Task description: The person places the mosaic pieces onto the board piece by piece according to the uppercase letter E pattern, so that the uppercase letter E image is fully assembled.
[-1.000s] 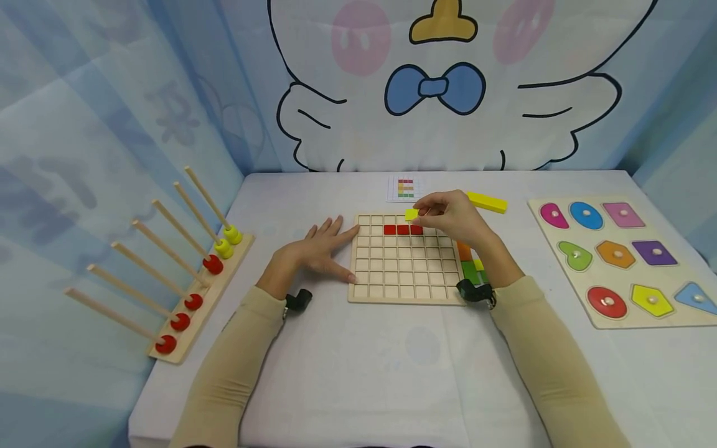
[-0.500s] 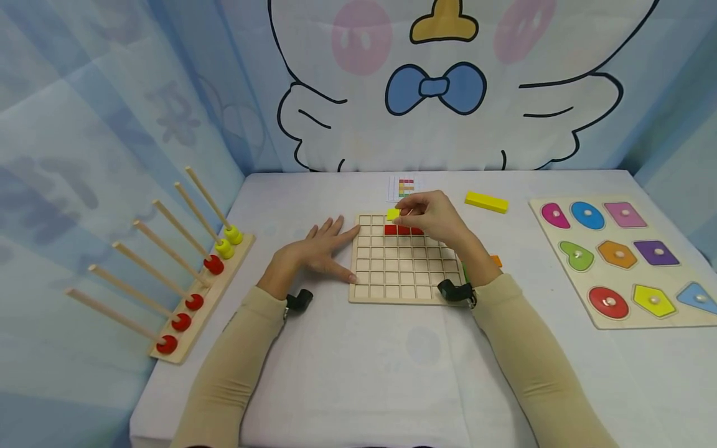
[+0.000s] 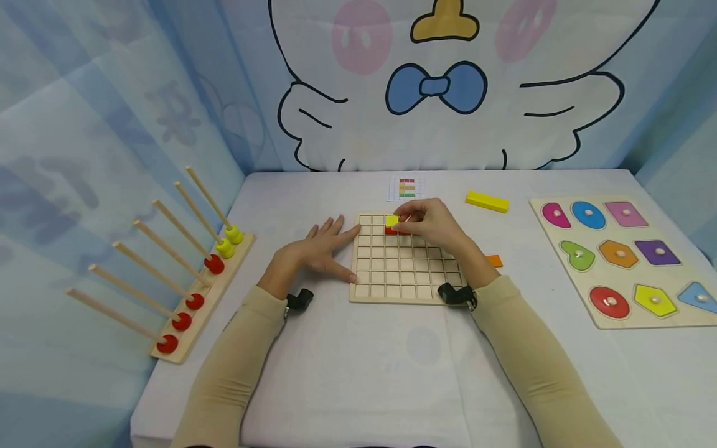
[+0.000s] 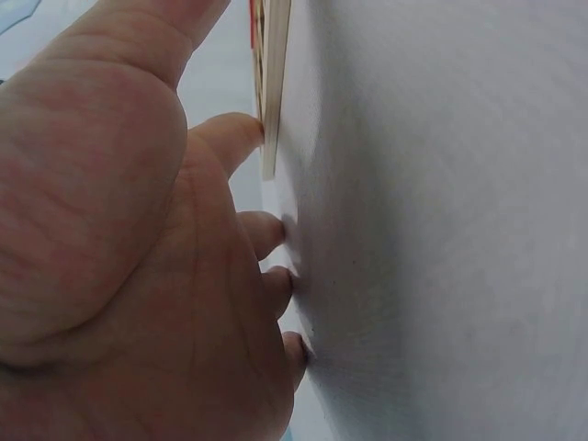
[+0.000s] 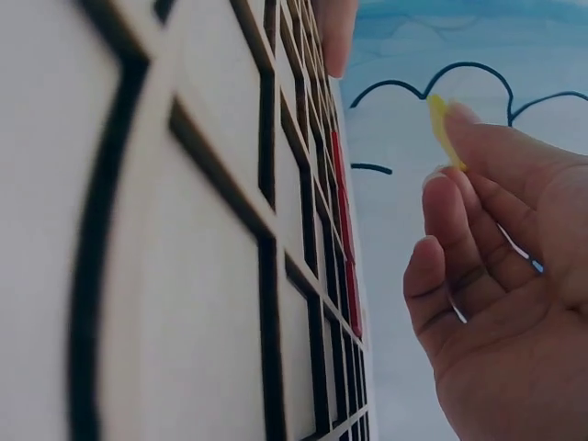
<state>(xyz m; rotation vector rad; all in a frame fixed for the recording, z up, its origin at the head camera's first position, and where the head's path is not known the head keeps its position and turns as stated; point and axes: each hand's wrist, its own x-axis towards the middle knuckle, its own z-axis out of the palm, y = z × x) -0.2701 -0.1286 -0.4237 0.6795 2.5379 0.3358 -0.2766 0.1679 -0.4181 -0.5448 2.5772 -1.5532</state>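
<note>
A wooden grid board [image 3: 406, 274] lies on the white table. My left hand [image 3: 318, 250] rests at its left edge with fingers spread; the left wrist view shows a fingertip [image 4: 248, 133] touching the board's side. Between thumb and fingers, my right hand [image 3: 435, 225] pinches a small yellow square tile [image 3: 391, 220] over the upper part of the grid. In the right wrist view the yellow tile [image 5: 446, 133] appears edge-on, apart from the board. Red tiles [image 5: 345, 220] sit in a row in the grid, partly hidden by the right hand in the head view.
Behind the board lies a pattern card [image 3: 407, 187]. A yellow bar [image 3: 487, 201] is at its right, and an orange piece [image 3: 494, 261] shows beside my right forearm. A knobbed shape puzzle [image 3: 571, 236] lies at right. A peg stand [image 3: 190, 323] with beads stands at left.
My right hand has moved left with the yellow tile, then slightly down toward the red row. The left hand has stayed in place.
</note>
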